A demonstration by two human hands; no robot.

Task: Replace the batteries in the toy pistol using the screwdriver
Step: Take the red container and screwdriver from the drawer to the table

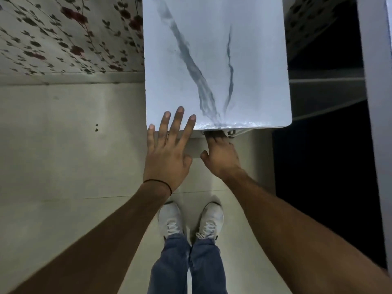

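No toy pistol, screwdriver or batteries show in the head view. My left hand [169,147] lies flat with fingers spread, its fingertips resting on the near left corner of a white marble-patterned table top [214,60]. My right hand [220,153] reaches under the table's near edge; its fingers are hidden beneath the top beside a metal fitting [231,132], so what they touch is unclear. Only the thumb and back of that hand are visible.
I stand on a pale tiled floor [63,145], my white shoes [191,219] and jeans below the table edge. A floral wall [63,32] rises at the back left. A dark gap and a white upright panel [377,102] lie to the right.
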